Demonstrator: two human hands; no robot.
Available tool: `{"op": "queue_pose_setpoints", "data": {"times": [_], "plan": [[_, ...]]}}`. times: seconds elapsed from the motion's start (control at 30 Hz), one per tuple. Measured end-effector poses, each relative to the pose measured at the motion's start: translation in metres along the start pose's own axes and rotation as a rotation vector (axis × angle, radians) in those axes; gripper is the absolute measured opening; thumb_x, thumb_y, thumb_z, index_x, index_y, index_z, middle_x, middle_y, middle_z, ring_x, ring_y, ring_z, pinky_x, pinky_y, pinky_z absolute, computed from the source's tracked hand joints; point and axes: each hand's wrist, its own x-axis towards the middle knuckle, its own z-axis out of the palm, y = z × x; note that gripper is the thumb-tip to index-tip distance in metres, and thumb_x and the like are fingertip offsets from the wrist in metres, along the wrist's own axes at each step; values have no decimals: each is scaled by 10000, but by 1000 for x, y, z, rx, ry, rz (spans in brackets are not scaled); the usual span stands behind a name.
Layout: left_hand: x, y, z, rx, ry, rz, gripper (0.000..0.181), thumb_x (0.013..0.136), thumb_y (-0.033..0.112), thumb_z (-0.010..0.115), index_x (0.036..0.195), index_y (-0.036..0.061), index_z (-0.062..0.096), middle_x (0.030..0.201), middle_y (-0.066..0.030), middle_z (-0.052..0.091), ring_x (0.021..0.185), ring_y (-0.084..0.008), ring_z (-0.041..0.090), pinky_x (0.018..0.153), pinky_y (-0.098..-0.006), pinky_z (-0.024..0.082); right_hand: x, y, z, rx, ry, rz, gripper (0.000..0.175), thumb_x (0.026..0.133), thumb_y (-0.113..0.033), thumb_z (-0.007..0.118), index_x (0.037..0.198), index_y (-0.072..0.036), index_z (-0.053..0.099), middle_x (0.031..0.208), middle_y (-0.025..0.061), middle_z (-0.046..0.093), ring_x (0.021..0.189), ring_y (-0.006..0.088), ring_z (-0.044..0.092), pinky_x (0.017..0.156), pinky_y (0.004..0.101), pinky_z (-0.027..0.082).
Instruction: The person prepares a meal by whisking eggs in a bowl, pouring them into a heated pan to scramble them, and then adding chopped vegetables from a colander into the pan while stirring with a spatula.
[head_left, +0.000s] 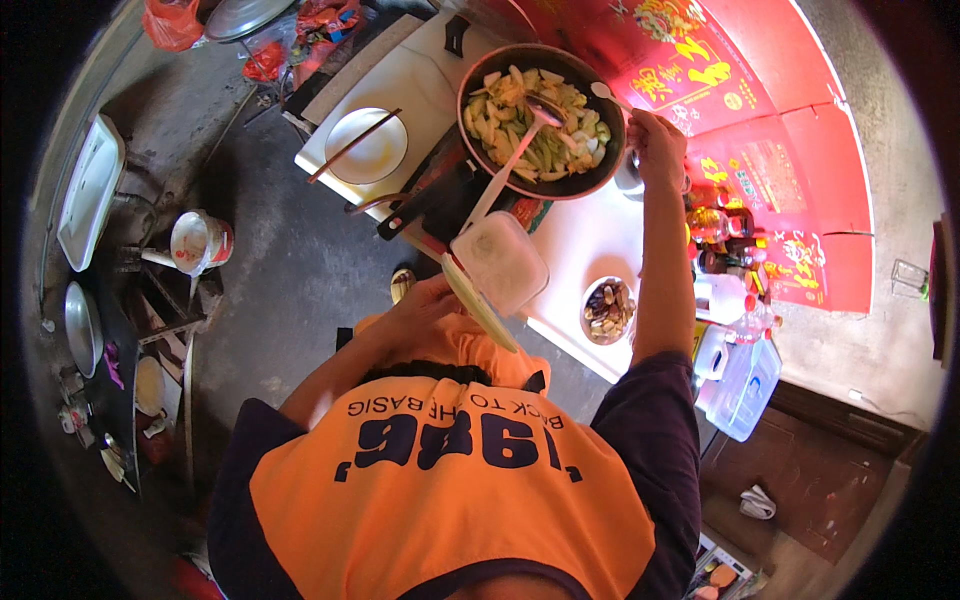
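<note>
My right hand (660, 142) grips a small white spoon (602, 91), its bowl over the far right rim of a dark frying pan (466, 142). Sliced pale green and yellowish vegetables (551, 154) fill the pan. A spatula or ladle (510, 165) lies with its metal head in the food, its light handle pointing back towards me. Close to my body, my left hand (427, 309) holds a clear plastic container (501, 262) with whitish contents. The container's pale yellow lid (480, 304) hangs open on my side. My left fingertips are partly hidden behind it.
Left of the pan, chopsticks (356, 144) rest across a white bowl (381, 165) on the white counter (442, 82). A bowl of brown pieces (609, 311) stands at the near right. Bottles (724, 225) line the red printed cardboard (795, 172). A bucket (201, 244) is at left.
</note>
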Motion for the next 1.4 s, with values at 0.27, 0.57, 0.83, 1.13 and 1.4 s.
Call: {"op": "queue_pose_setpoints", "data": {"times": [0.27,0.57,0.83,1.13,1.4], "plan": [[9,3,10,-2,-1,19,246,915,186,480,1093,22,524,987,-41,580,896,-114,558,791,-259,467,-134,-20,-35,-75,-252,221,96,789,-46,551,767,33,601,600,25,517,466,66,432,433,181,335],[6,13,33,156,-12,0,206,909,132,484,1070,14,534,1003,-46,583,940,-112,551,812,-257,461,-223,12,2,-600,-354,-153,149,768,-87,606,836,44,625,631,68,602,532,100,574,503,222,447],[5,12,43,230,-72,-84,205,907,144,489,1048,7,545,978,-63,588,922,-125,565,800,-253,464,-218,34,-19,-331,-333,242,116,738,-64,598,747,49,623,577,80,587,484,107,555,468,238,444],[7,13,40,98,-60,-32,238,913,133,475,1115,14,515,1030,-49,574,954,-124,548,840,-266,452,-197,31,-32,-45,-292,441,102,750,-47,600,782,48,619,609,57,559,488,88,477,452,199,365],[7,0,28,-31,-36,-94,234,911,165,486,1093,24,529,1004,-32,572,929,-112,534,821,-259,437,-150,14,-22,29,-287,405,124,766,-72,600,791,49,613,622,62,555,479,93,460,431,204,348]]}}
